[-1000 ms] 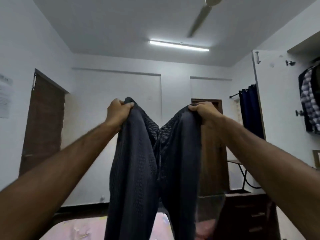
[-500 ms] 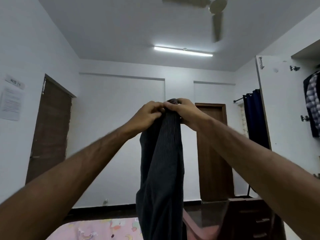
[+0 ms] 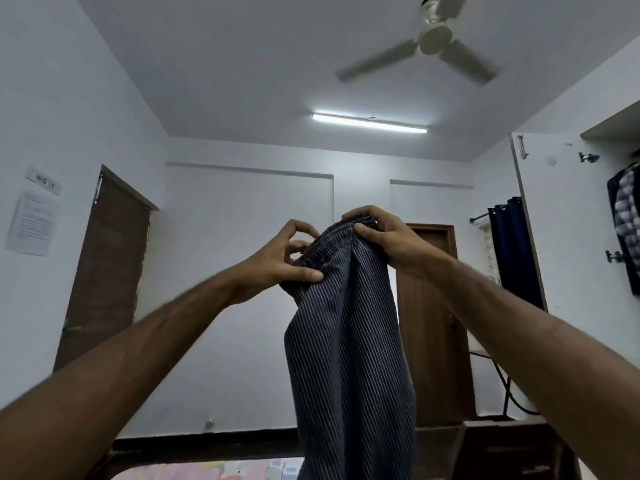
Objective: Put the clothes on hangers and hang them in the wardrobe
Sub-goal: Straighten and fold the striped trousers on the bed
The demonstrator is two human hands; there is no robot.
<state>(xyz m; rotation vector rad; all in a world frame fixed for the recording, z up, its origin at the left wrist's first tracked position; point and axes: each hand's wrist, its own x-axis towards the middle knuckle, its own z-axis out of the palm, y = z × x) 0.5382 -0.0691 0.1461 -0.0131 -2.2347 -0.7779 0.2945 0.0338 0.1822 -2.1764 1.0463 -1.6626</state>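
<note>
A second ago the striped trousers (image 3: 349,341) were spread wide between both hands; now they hang folded lengthwise above the bed (image 3: 207,471). Right hand (image 3: 388,240) clenches the waistband, left hand (image 3: 277,261) pinches its lower edge. Hanger next, probably.

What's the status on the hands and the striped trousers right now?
Left hand pinches the waistband edge. Right hand grips the waistband top. Striped trousers hang folded lengthwise, no hanger in sight. Nothing in the way.
</note>
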